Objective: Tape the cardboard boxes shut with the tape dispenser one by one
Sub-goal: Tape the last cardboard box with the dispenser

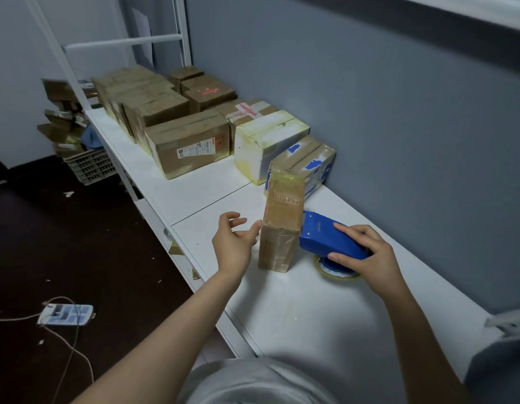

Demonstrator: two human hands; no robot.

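A narrow brown cardboard box, wrapped in clear tape, stands upright on the white table. My right hand grips the blue tape dispenser, whose front end presses against the box's right side low down. The yellowish tape roll shows under the dispenser. My left hand is just left of the box, fingers spread, with a fingertip touching or almost touching its left edge and nothing in it.
Several taped cardboard boxes line the table along the grey wall, with a white box and a blue-marked box closest. A plastic crate with flattened cardboard and a power strip with cables lie on the dark floor at left.
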